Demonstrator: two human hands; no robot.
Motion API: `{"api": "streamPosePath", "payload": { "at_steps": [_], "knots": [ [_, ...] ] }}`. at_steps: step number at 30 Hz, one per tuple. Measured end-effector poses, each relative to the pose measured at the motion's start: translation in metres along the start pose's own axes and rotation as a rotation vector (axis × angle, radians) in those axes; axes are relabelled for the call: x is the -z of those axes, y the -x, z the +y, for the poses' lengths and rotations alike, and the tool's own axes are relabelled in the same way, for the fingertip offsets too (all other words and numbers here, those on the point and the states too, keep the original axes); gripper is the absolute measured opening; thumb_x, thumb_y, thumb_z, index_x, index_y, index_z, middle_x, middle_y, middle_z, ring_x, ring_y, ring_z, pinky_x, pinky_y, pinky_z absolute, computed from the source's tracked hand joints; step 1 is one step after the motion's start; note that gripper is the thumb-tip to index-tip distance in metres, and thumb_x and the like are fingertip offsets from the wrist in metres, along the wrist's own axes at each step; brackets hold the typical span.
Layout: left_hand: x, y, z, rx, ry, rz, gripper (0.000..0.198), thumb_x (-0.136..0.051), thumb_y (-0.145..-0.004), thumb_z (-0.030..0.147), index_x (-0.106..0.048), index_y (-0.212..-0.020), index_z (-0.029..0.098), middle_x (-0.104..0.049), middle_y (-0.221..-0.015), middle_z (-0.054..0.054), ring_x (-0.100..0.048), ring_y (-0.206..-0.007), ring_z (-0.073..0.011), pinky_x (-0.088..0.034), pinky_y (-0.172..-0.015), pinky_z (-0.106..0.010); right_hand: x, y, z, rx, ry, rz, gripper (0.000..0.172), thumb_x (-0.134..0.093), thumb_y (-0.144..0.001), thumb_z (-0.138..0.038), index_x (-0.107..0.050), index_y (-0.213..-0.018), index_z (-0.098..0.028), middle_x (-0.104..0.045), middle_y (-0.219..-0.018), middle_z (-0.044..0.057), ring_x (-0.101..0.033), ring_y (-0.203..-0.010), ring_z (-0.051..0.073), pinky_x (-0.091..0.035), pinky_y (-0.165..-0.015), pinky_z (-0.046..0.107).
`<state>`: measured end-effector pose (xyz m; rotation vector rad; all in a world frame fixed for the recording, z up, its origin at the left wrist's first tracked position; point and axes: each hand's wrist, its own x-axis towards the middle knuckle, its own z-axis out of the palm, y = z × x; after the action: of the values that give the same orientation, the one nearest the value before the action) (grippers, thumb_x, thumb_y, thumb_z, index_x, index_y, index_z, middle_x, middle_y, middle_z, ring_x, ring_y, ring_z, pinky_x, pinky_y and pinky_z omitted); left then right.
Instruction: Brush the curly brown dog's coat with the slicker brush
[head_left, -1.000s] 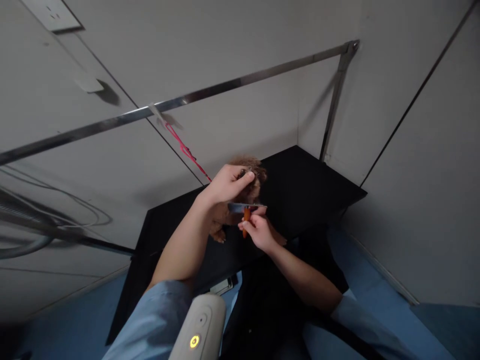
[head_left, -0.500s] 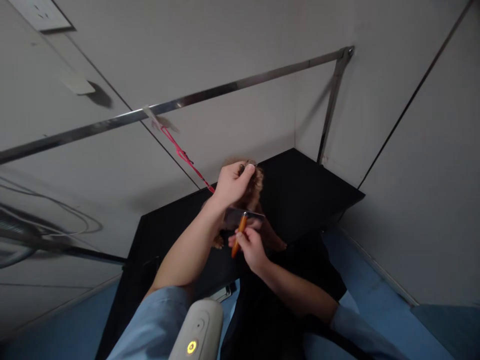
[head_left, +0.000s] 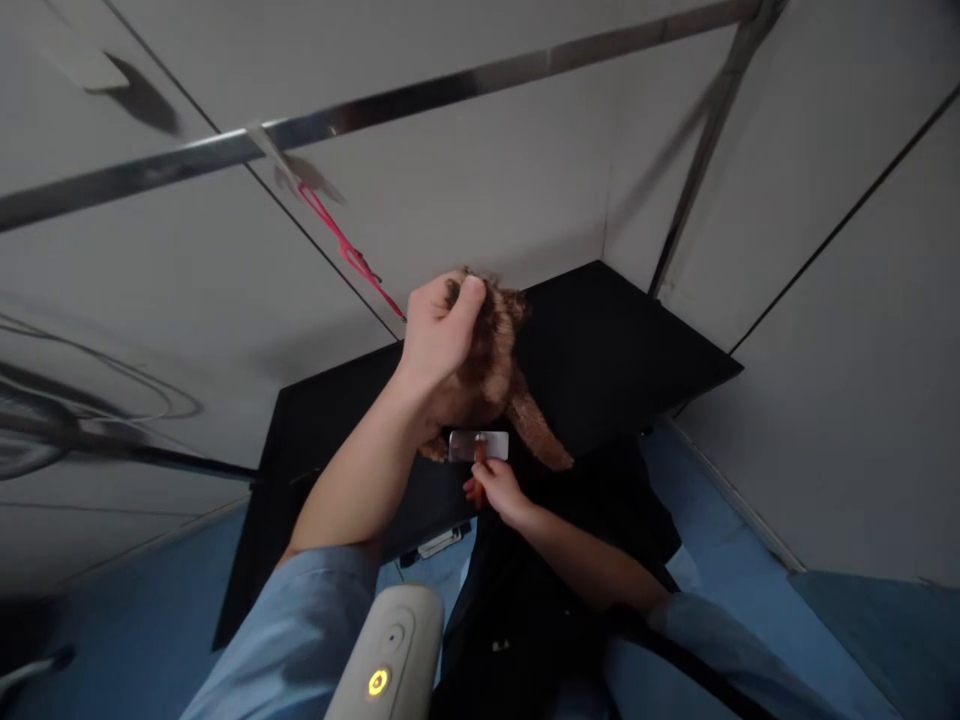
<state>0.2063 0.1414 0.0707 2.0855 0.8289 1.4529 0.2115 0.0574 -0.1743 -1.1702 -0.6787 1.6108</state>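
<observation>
A small brown curly-haired dog (head_left: 501,375) stands on a black table (head_left: 600,350). My left hand (head_left: 436,330) is closed on the fur at the dog's head. My right hand (head_left: 496,487) is closed on the orange handle of a brush (head_left: 478,447), whose flat metal head sits against the dog's lower body. A red leash (head_left: 346,252) runs from the dog up to a metal bar (head_left: 375,105) overhead.
A metal upright (head_left: 694,185) stands at the table's far corner beside grey walls. Cables and a hose (head_left: 90,410) hang at the left. A white device with a lit yellow button (head_left: 386,655) sits at my chest. Blue floor lies below.
My right hand has drawn the brush down from the dog's chest to its lower body. My left hand has lifted and taken a fuller grip on the head. The view has tilted closer.
</observation>
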Motion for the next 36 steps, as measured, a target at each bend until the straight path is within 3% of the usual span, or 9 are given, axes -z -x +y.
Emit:
{"api": "streamPosePath", "payload": {
  "at_steps": [5,9,15,18,23,26,28,33,36],
  "knots": [
    [0.012,0.012,-0.002,0.019,0.153,0.113,0.045,-0.059,-0.084,0.051,-0.046,-0.058,0.018,-0.041,-0.056,0.003,-0.048,-0.056,-0.0099,-0.037,-0.052,-0.022,0.01,-0.007,-0.004,0.141,0.087,0.0,0.015,-0.061,-0.082,-0.032,-0.057,-0.081,-0.018,-0.068,-0.071,0.001,-0.064,-0.06,0.011,-0.048,-0.054,0.02],
    [0.018,0.016,0.003,0.031,0.296,0.149,0.044,-0.056,-0.084,0.056,-0.056,-0.064,0.018,-0.047,-0.056,0.002,-0.053,-0.056,-0.0113,-0.04,-0.051,-0.023,0.016,-0.011,-0.008,0.088,0.187,-0.037,0.024,-0.058,-0.083,-0.035,-0.054,-0.069,-0.017,-0.061,-0.054,0.0,-0.055,-0.043,0.011,-0.042,-0.041,0.02],
    [0.041,0.015,0.014,-0.058,0.474,0.253,0.041,-0.058,-0.083,0.056,-0.058,-0.066,0.019,-0.044,-0.047,0.004,-0.042,-0.039,-0.0086,-0.041,-0.045,-0.024,0.01,-0.024,-0.022,0.195,0.281,-0.055,0.017,-0.058,-0.085,-0.034,-0.061,-0.083,-0.017,-0.068,-0.07,0.001,-0.062,-0.055,0.01,-0.046,-0.052,0.019],
    [0.059,0.018,0.018,-0.025,0.461,0.27,0.042,-0.057,-0.084,0.058,-0.055,-0.065,0.019,-0.039,-0.044,0.006,-0.037,-0.035,-0.0069,-0.035,-0.039,-0.021,0.001,-0.025,-0.028,0.146,0.353,-0.136,0.021,-0.058,-0.085,-0.032,-0.059,-0.072,-0.016,-0.061,-0.054,-0.001,-0.054,-0.042,0.009,-0.041,-0.044,0.018],
    [0.086,0.023,0.027,-0.062,0.469,0.316,0.045,-0.058,-0.081,0.061,-0.052,-0.063,0.019,-0.035,-0.043,0.007,-0.032,-0.033,-0.0054,-0.029,-0.037,-0.02,-0.009,-0.028,-0.049,0.277,0.42,-0.181,0.011,-0.063,-0.081,-0.027,-0.064,-0.079,-0.016,-0.068,-0.069,0.001,-0.06,-0.055,0.009,-0.044,-0.051,0.017],
    [0.1,0.022,0.034,-0.055,0.481,0.378,0.046,-0.061,-0.079,0.061,-0.051,-0.061,0.02,-0.033,-0.042,0.007,-0.029,-0.032,-0.0052,-0.025,-0.035,-0.021,-0.012,-0.029,-0.057,0.226,0.481,-0.183,0.018,-0.059,-0.084,-0.028,-0.061,-0.071,-0.015,-0.064,-0.058,0.0,-0.056,-0.046,0.009,-0.04,-0.046,0.018],
    [0.109,0.02,0.038,-0.042,0.473,0.402,0.045,-0.063,-0.077,0.06,-0.05,-0.061,0.02,-0.031,-0.042,0.007,-0.028,-0.032,-0.0054,-0.024,-0.034,-0.022,-0.016,-0.028,-0.059,0.191,0.484,-0.228,0.024,-0.054,-0.087,-0.03,-0.059,-0.069,-0.015,-0.061,-0.054,0.0,-0.053,-0.041,0.009,-0.039,-0.044,0.018],
    [0.126,0.018,0.044,-0.068,0.39,0.418,0.048,-0.057,-0.08,0.064,-0.043,-0.06,0.022,-0.029,-0.042,0.006,-0.029,-0.033,-0.0068,-0.023,-0.036,-0.024,-0.033,-0.03,-0.057,0.304,0.359,-0.215,0.017,-0.061,-0.082,-0.034,-0.061,-0.081,-0.017,-0.068,-0.073,0.003,-0.061,-0.06,0.011,-0.045,-0.053,0.019],
    [0.128,0.018,0.048,-0.028,0.326,0.406,0.05,-0.056,-0.079,0.067,-0.04,-0.06,0.023,-0.029,-0.042,0.006,-0.029,-0.033,-0.0076,-0.024,-0.037,-0.026,-0.041,-0.027,-0.048,0.179,0.361,-0.237,0.024,-0.058,-0.083,-0.036,-0.056,-0.07,-0.017,-0.062,-0.06,0.001,-0.056,-0.049,0.011,-0.042,-0.047,0.02]
  ]
}}
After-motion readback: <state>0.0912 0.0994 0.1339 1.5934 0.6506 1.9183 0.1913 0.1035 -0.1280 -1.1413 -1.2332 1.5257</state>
